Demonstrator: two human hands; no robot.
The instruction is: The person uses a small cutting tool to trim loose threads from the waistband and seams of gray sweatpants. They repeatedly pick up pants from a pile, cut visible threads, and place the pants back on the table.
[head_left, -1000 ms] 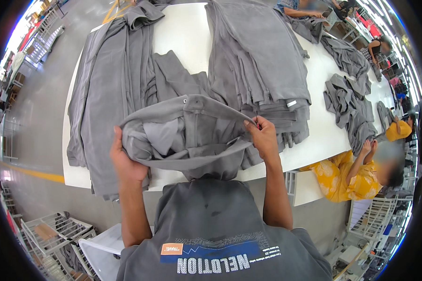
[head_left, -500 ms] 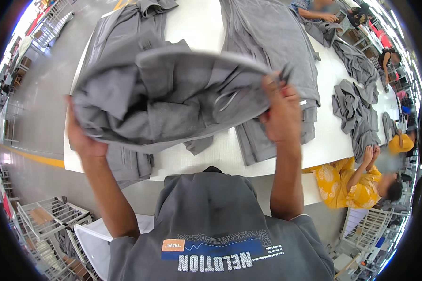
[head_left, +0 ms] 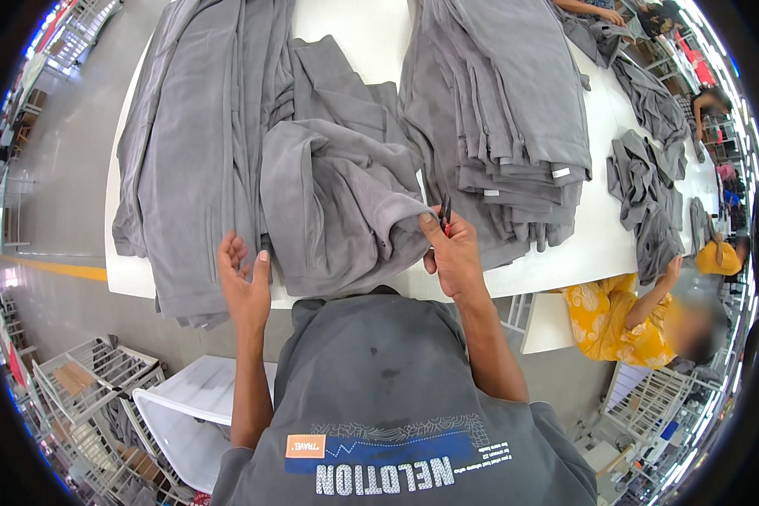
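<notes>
A grey pair of trousers point(head_left: 346, 198) lies crumpled on the white table in front of me, its legs stretching toward the far side. My right hand point(head_left: 457, 257) pinches the right edge of its waist. Small thread snips point(head_left: 445, 216) with dark tips and a red part also sit in that hand, the tips pointing away from me. My left hand point(head_left: 246, 282) is open and holds nothing, palm turned inward. It hovers between the trousers and the left stack of grey garments point(head_left: 181, 160), close to both.
A thick stack of folded grey trousers point(head_left: 514, 110) with small white labels rests right of centre. The white table point(head_left: 135, 274) ends just before my body. More grey garments point(head_left: 645, 198) lie farther right, near a person in yellow point(head_left: 620, 325). A white bin point(head_left: 190, 413) stands lower left.
The trousers, held spread and raised by both hands before, have come down onto the table. My left hand has let go and moved right; my right hand has shifted left, still gripping the edge.
</notes>
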